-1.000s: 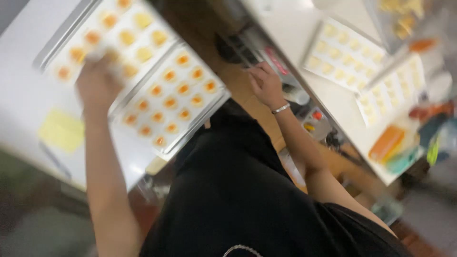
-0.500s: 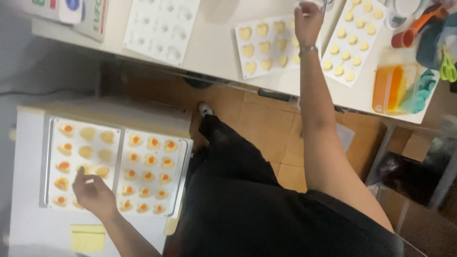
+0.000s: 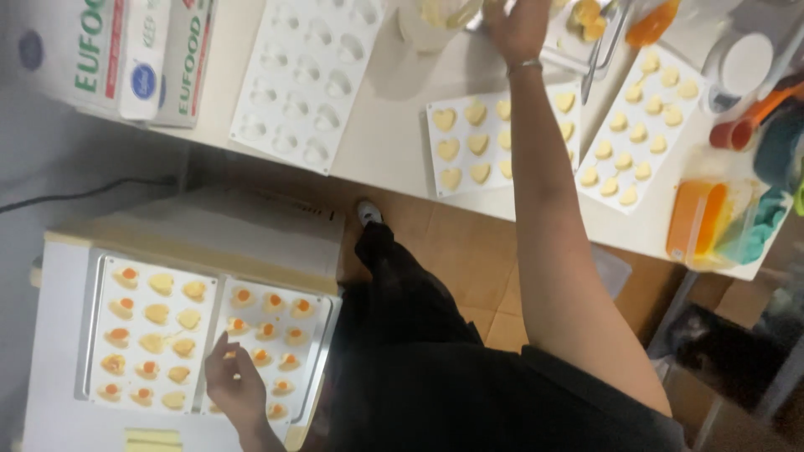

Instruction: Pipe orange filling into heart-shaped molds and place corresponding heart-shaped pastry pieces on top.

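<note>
My left hand (image 3: 234,387) rests with curled fingers on the right one of two white moulds (image 3: 268,343) in a metal tray (image 3: 86,335), at the lower left. Their cavities hold pale yellow pieces, many with orange centres. My right hand (image 3: 517,29) is stretched out to the far side of the white table (image 3: 385,142), beside a clear cup (image 3: 435,17) and metal tongs (image 3: 596,59). The frame's top edge cuts off its fingers. Under that arm lies a heart mould (image 3: 465,146) filled with pale yellow.
An empty white mould (image 3: 306,79) and white cartons (image 3: 126,50) sit at the table's left. A second filled mould (image 3: 641,125), a red scoop (image 3: 737,130) and orange tubs (image 3: 699,222) are on its right. Cardboard (image 3: 456,251) covers the floor between table and tray stand.
The view has steadied and shifted. My right hand has reached farther across the table, past the heart mould. My left hand has stayed on the tray's moulds.
</note>
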